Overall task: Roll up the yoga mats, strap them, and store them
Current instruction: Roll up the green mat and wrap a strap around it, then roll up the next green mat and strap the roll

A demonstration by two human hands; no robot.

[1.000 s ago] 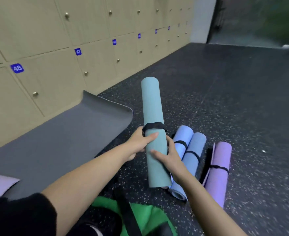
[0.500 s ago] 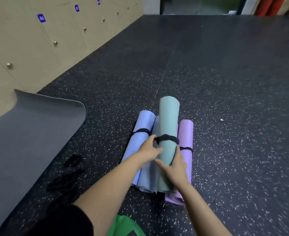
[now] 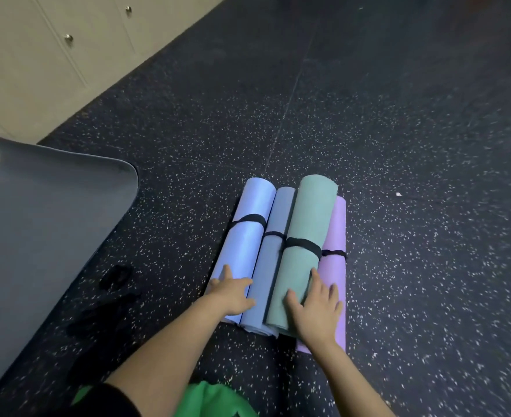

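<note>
Black rubber floor [image 3: 398, 145], flecked with white all over, fills nearly the whole view, with one thin seam running up the middle. Along the top left stands a beige wall of lockers [image 3: 22, 55], two round metal knobs plainly in view.

One grey mat [image 3: 37, 236] lies unrolled on the left, its far corner curling up against the lockers. Just beside its edge there's a dark tangle [image 3: 115, 275] on the floor, too blurred to make out.

Now the count: four rolled mats, side by side on the floor in the centre, touching. From the left: a pale blue roll [image 3: 248, 236], a grey-blue roll [image 3: 273, 266], a green roll [image 3: 305, 236] and a purple roll [image 3: 337, 233]. The green roll sits highest, over the gap between its two neighbours. Four black straps, one round the middle of each roll.

Two hands in play. The left hand [image 3: 233, 296] rests flat on the near end of the pale blue roll, fingers [image 3: 225, 270] straight and spread, gripping nothing. The right hand [image 3: 317, 308] lies across the near end of the green roll and onto the purple one, fingers splayed, pressing rather than clutching.

A black sleeve [image 3: 109, 401] and a patch of green fabric [image 3: 215, 398] show at the bottom edge.
</note>
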